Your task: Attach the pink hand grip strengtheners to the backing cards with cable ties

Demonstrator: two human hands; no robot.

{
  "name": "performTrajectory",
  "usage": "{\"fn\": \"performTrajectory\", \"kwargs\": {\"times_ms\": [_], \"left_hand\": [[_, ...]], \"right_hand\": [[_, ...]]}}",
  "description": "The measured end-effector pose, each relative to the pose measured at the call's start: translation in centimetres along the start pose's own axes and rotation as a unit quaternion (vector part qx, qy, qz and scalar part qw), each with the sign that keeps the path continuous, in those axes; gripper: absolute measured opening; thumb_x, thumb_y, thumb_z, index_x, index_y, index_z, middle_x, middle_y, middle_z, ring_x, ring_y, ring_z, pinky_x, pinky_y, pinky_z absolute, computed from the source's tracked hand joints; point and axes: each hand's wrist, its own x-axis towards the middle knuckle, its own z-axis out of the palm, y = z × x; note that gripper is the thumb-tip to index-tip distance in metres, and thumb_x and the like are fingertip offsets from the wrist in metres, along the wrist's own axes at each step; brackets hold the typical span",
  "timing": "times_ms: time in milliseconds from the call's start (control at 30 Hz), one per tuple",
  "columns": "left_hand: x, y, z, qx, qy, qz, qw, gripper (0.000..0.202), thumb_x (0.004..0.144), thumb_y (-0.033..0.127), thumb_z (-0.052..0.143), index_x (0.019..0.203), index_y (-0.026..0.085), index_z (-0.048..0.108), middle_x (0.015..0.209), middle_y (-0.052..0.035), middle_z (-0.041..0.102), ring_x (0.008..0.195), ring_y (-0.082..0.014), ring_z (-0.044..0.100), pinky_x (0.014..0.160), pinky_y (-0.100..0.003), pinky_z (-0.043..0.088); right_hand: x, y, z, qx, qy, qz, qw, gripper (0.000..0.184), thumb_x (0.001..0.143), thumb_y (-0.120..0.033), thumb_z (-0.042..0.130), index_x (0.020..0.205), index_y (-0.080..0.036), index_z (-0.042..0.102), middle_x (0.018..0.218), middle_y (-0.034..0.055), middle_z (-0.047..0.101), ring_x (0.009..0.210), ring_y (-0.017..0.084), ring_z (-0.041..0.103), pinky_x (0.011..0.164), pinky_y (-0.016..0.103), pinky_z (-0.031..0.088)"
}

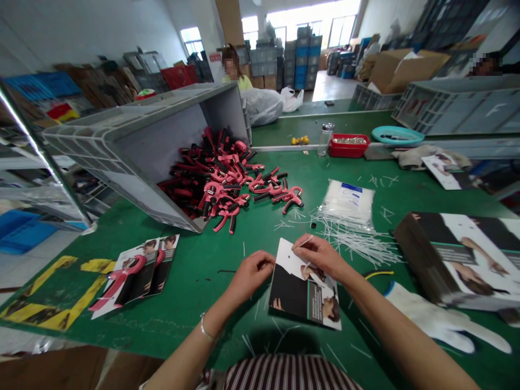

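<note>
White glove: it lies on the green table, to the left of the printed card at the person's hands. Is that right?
No, the side is wrong: the head view shows the white glove lying on the green table, to the right of the printed card at the person's hands.

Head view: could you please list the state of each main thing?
Printed card: held, tilted
Grey crate: on its side, mouth open
Pink clamps: loose, partly spilled out
White ties: most scattered loose
Clear bag: filled; sealing unclear
Red box: open, filled
Jar: upright, lid on
White glove: unworn, lying flat
</note>
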Motion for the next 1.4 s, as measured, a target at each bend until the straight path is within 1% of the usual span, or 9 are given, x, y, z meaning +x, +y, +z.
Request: {"fn": "performTrajectory", "kwargs": {"times_ms": [133, 367, 600, 733, 867, 1033, 1167, 1267, 1400], "left_hand": [[-2.5, 0.3, -1.3, -0.075, -0.093, -0.009, 0.993, 0.026, 0.088, 0.034, 0.060, 0.103, 0.016, 0.071, 0.101, -0.0087, 0.067, 0.092, -0.0199, 0.063, 0.084, -0.031, 0.048], [-1.9, -0.4, 0.1, -0.022, 0.106, 0.044, 0.993, 0.015, 0.085, 0.029, 0.063, 0.087, 0.018, 0.074, 0.094, -0.0057, 0.064, 0.090, -0.0184, 0.060, 0.083, -0.027, 0.046], [-0.5, -2.2, 1.5, -0.018, 0.060, 0.010, 0.998, 0.019, 0.082, 0.029, 0.063, 0.091, 0.017, 0.074, 0.077, -0.0022, 0.062, 0.076, -0.0169, 0.057, 0.069, -0.025, 0.044], [-0.8, -2.4, 1.3, 0.011, 0.024, 0.025, 0.999, 0.020, 0.083, 0.029, 0.061, 0.082, 0.016, 0.076, 0.075, -0.0028, 0.061, 0.075, -0.0164, 0.055, 0.069, -0.024, 0.042], [-1.3, -2.3, 1.0, -0.033, 0.037, 0.013, 0.999, 0.021, 0.083, 0.032, 0.062, 0.085, 0.016, 0.076, 0.084, -0.0047, 0.065, 0.081, -0.0180, 0.058, 0.075, -0.026, 0.044], [-1.7, -1.4, 0.9, -0.169, 0.054, -0.070, 0.982, 0.037, 0.079, 0.042, 0.068, 0.106, 0.016, 0.069, 0.095, -0.0066, 0.070, 0.088, -0.0196, 0.063, 0.080, -0.027, 0.047], [-1.9, -0.7, 0.9, -0.197, 0.082, -0.094, 0.972, 0.043, 0.086, 0.051, 0.059, 0.109, 0.015, 0.066, 0.095, -0.0069, 0.070, 0.081, -0.0165, 0.063, 0.072, -0.025, 0.047], [-1.6, -0.6, 1.1, -0.189, 0.082, -0.100, 0.973, 0.042, 0.080, 0.049, 0.068, 0.103, 0.014, 0.066, 0.090, -0.0062, 0.070, 0.079, -0.0168, 0.064, 0.073, -0.026, 0.049], [-0.5, -1.0, 1.3, -0.163, 0.100, -0.107, 0.976, 0.050, 0.072, 0.044, 0.076, 0.111, 0.016, 0.063, 0.104, -0.0080, 0.069, 0.080, -0.0171, 0.066, 0.071, -0.027, 0.050]], "right_hand": [[0.4, 0.3, 0.3, 0.014, -0.001, -0.003, 1.000, 0.029, 0.081, -0.046, 0.070, 0.090, -0.019, 0.066, 0.079, -0.0012, 0.060, 0.069, 0.012, 0.051, 0.065, 0.026, 0.039], [0.9, 0.1, 2.2, 0.044, -0.031, 0.017, 0.998, 0.027, 0.084, -0.045, 0.067, 0.090, -0.020, 0.059, 0.070, -0.0035, 0.054, 0.061, 0.011, 0.046, 0.057, 0.024, 0.036], [0.2, 1.1, 2.4, -0.061, -0.057, -0.061, 0.995, 0.023, 0.090, -0.042, 0.058, 0.098, -0.021, 0.062, 0.085, -0.0001, 0.058, 0.073, 0.014, 0.052, 0.067, 0.026, 0.041], [-0.2, 1.0, 2.4, -0.066, -0.077, -0.043, 0.994, 0.023, 0.092, -0.042, 0.055, 0.099, -0.021, 0.062, 0.081, -0.0015, 0.056, 0.068, 0.012, 0.050, 0.062, 0.024, 0.040], [-0.4, 0.7, 2.6, -0.057, -0.097, -0.027, 0.993, 0.024, 0.092, -0.043, 0.055, 0.099, -0.021, 0.063, 0.079, -0.0017, 0.056, 0.064, 0.011, 0.049, 0.058, 0.023, 0.039], [-0.8, 0.8, 3.2, -0.021, -0.117, 0.023, 0.993, 0.029, 0.081, -0.038, 0.070, 0.103, -0.024, 0.059, 0.078, -0.0031, 0.058, 0.061, 0.013, 0.055, 0.057, 0.025, 0.045], [-0.8, 1.2, 3.8, -0.032, -0.072, 0.011, 0.997, 0.021, 0.082, -0.038, 0.070, 0.095, -0.024, 0.062, 0.082, -0.0020, 0.058, 0.062, 0.012, 0.054, 0.058, 0.025, 0.046], [-0.4, 1.5, 4.2, -0.060, -0.045, -0.020, 0.997, 0.017, 0.085, -0.039, 0.067, 0.090, -0.023, 0.064, 0.085, 0.0004, 0.061, 0.073, 0.016, 0.058, 0.069, 0.030, 0.049], [-0.1, 1.7, 4.5, -0.149, -0.029, -0.109, 0.982, 0.009, 0.083, -0.032, 0.070, 0.085, -0.023, 0.069, 0.114, 0.0058, 0.061, 0.112, 0.024, 0.054, 0.099, 0.043, 0.040]]}}
